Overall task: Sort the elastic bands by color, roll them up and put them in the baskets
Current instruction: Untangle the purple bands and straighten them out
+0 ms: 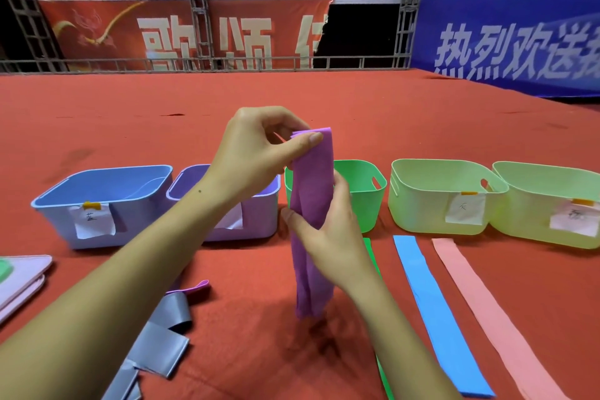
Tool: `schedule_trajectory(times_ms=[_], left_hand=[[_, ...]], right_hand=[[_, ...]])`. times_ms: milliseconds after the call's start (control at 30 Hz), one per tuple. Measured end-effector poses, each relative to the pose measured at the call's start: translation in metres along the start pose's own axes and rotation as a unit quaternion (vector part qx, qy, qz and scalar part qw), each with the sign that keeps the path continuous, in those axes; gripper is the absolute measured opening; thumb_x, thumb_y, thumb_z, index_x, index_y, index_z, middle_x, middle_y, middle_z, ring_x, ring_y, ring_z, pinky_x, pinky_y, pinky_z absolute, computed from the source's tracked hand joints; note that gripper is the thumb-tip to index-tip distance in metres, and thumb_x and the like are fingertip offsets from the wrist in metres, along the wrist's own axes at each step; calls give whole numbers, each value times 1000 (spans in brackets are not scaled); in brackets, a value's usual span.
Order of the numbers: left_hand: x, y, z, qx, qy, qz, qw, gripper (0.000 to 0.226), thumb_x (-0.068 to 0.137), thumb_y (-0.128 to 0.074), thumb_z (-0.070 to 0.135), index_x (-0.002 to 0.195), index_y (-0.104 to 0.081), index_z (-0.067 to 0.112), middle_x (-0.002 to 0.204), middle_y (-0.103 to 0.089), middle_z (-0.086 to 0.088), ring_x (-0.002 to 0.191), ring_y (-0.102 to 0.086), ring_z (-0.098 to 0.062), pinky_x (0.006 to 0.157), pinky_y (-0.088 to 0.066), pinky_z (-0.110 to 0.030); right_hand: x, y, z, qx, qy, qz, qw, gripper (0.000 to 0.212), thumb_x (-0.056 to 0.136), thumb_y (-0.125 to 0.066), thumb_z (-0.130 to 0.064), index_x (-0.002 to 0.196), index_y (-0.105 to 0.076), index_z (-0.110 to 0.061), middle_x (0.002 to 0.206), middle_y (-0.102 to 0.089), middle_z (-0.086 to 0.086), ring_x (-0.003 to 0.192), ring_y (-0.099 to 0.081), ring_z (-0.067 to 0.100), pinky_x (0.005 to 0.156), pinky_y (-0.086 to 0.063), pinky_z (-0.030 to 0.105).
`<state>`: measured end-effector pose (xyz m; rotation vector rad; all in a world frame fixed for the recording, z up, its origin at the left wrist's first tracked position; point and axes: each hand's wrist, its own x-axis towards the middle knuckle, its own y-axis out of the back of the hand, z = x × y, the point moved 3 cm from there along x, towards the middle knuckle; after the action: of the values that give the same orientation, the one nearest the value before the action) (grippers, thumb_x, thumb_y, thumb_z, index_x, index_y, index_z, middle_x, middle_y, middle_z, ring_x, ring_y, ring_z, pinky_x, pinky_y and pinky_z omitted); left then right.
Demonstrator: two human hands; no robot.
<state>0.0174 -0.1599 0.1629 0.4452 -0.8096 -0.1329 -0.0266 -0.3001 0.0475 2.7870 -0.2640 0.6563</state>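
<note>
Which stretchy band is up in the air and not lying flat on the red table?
The purple elastic band: the left hand pinches its top and the right hand grips its middle. The blue band and pink band lie flat.

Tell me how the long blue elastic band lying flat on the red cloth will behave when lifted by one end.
Probably floppy: the purple elastic band held by the left hand and right hand hangs limp and creased. The long blue elastic band looks thin and flat, so likely light. It may cling or drag on the red cloth rather than slide.
</note>
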Motion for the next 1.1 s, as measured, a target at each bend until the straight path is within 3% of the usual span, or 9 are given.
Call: schedule_trajectory(times_ms=[100, 200, 333, 433, 533, 700, 833, 933, 1100], left_hand=[[2, -1, -1, -8, 6, 5, 1000, 17, 92, -82, 22, 98, -79, 7, 72, -74, -6, 58, -68, -15, 56, -61, -44], [3, -1, -1, -11, 6, 4, 1000, 17, 93, -82, 22, 99, -79, 6, 73, -73, -5, 59, -67, -14, 56, -61, -47], [6, 2, -3, -8, 3, 12, 1000, 15, 94, -81, 20, 99, -78, 6, 75, -73, -10, 59, -66, -18, 56, -60, -47], [6, 4, -4, -5, -3, 14, 1000, 13, 95, -80, 20, 99, -77, 8, 77, -73, -8, 59, -66, -17, 56, -62, -46], [6, 6, -7, -15, 1, 19, 1000, 12, 97, -77, 19, 100, -74, 7, 77, -70, -5, 60, -65, -15, 58, -63, -46], [1, 6, -15, -26, 20, -12, 999, 14, 100, -73, 18, 104, -70, 5, 80, -69, -8, 65, -63, -15, 64, -65, -48], [-3, 4, -23, -60, 51, -30, 996, 13, 103, -68, 19, 105, -66, 7, 85, -68, -12, 71, -62, -15, 68, -63, -48], [-5, -3, -31, -70, 71, -35, 994, 8, 104, -66, 22, 102, -65, 15, 87, -67, -8, 69, -60, -7, 62, -62, -35], [-15, -20, -51, -60, 113, -43, 991, 14, 105, -64, 26, 103, -63, 13, 85, -64, 2, 69, -55, -5, 60, -52, -28]], right_hand=[[1, 2, 1, 31, -8, -12, 999, 77, 89, -83, -33, 150, -37, -30, 118, -56, -46, 114, -59, -14, 90, -46, 7], [1, 2, 0, 47, -13, -33, 998, 72, 88, -78, -48, 146, -39, -29, 111, -55, -50, 111, -58, -19, 87, -44, 4], [4, 4, 4, 62, -23, -55, 996, 61, 90, -61, -59, 138, -48, -23, 121, -62, -21, 110, -59, -14, 91, -45, 10], [4, 4, 10, 52, -20, -65, 996, 38, 104, -55, -45, 132, -53, -19, 121, -67, -7, 112, -64, 0, 95, -49, 20], [5, 5, 13, 32, -13, -80, 996, 29, 110, -53, -32, 134, -52, -17, 127, -67, -3, 119, -64, 7, 104, -51, 34], [8, 13, 18, 45, -34, -136, 989, 32, 100, -67, -31, 127, -60, -16, 122, -75, 2, 116, -71, 23, 102, -55, 57], [6, 19, 13, -14, -2, -178, 984, 38, 104, -62, -38, 137, -55, -21, 135, -67, -7, 130, -61, 10, 115, -46, 49], [3, 16, 12, -48, 5, -208, 977, 50, 107, -57, -38, 152, -42, -21, 154, -52, -12, 144, -45, -1, 125, -34, 40], [-2, 13, 24, -78, -81, -247, 963, 71, 92, -68, -62, 145, -44, -21, 146, -56, -12, 136, -51, 1, 118, -42, 40]])
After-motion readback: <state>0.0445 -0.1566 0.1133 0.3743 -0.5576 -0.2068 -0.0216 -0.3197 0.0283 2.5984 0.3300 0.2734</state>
